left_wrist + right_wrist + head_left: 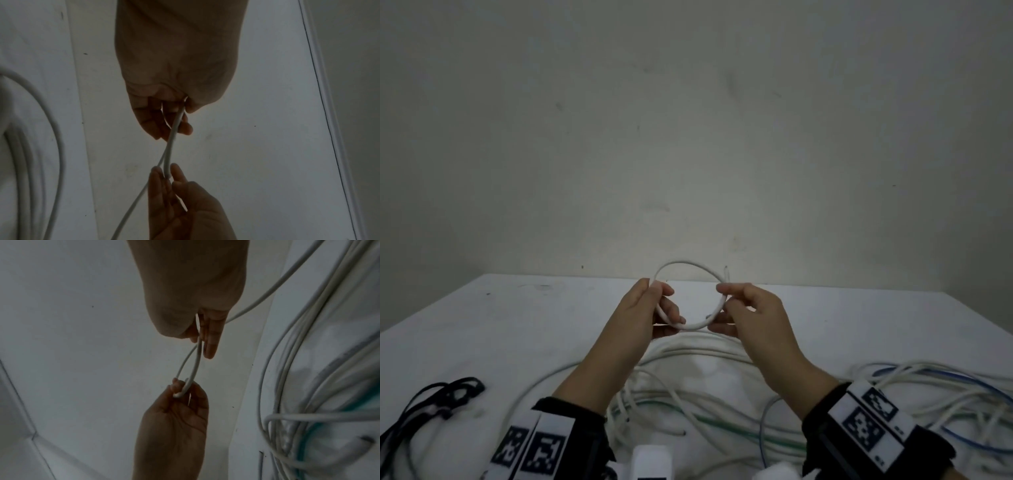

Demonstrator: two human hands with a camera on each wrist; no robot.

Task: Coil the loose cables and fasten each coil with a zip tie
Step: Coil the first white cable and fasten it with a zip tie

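A small loop of white cable is held up above the white table by both hands. My left hand grips the loop's left side, with thumb and fingers curled round it. On the loop's right side, my right hand pinches the cable where its strands cross. In the left wrist view the left hand holds the cable, and the right hand meets it from below. The right wrist view shows the right hand pinching the cable and the left hand holding the loop's far end.
A loose pile of white cables lies on the table under the hands, with a green cable in it. Blue and white cables spread at the right. Black cables lie at the left. A wall stands behind the table.
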